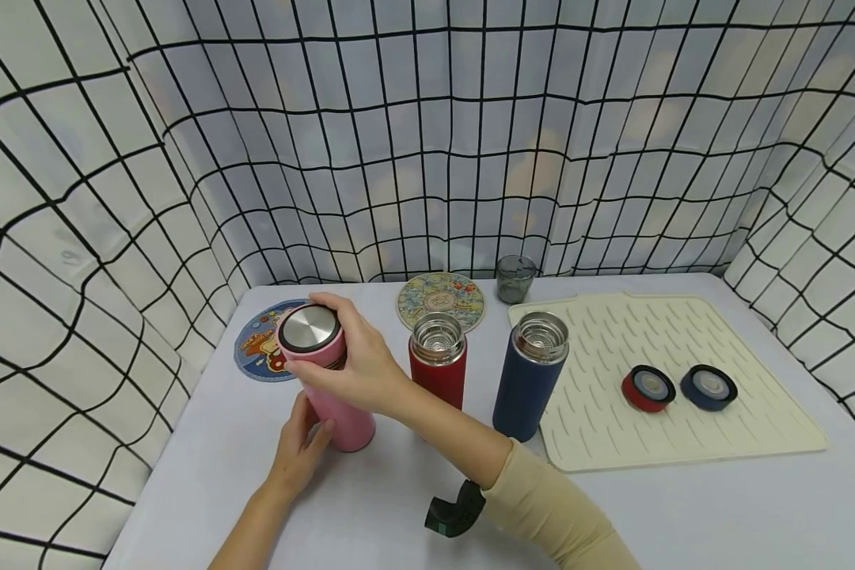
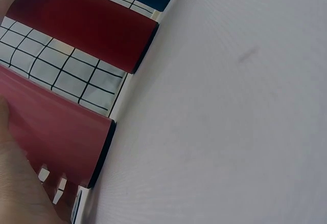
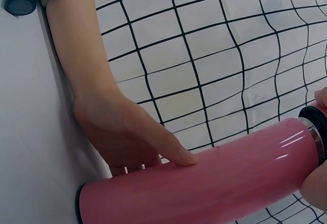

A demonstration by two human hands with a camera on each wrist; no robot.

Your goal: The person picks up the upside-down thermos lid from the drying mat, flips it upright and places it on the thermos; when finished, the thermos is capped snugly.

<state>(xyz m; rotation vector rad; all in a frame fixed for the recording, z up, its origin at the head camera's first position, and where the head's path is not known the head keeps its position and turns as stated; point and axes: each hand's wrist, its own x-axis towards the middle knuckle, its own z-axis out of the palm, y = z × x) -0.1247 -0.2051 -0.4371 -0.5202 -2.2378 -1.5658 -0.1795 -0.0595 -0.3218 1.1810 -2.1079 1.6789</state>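
Note:
A pink thermos bottle (image 1: 342, 419) stands upright on the table at the left. My left hand (image 1: 301, 443) grips its lower body, thumb against the wall in the right wrist view. From above, my right hand (image 1: 363, 364) holds the pink lid (image 1: 278, 340) with its silver top. In the right wrist view a strip of metal neck (image 3: 312, 132) shows between the body and the lid's black rim. To the right stand a red thermos bottle (image 1: 438, 378) and a blue thermos bottle (image 1: 527, 396), both lidless, with strainers in their mouths.
A cream mat (image 1: 591, 447) at the right carries a red lid (image 1: 648, 388) and a blue lid (image 1: 708, 388), both upside down. Behind are a blue round coaster (image 1: 252, 348), a yellowish patterned coaster (image 1: 442, 297) and a dark glass (image 1: 515, 279). Black netting (image 1: 435, 150) encloses the table.

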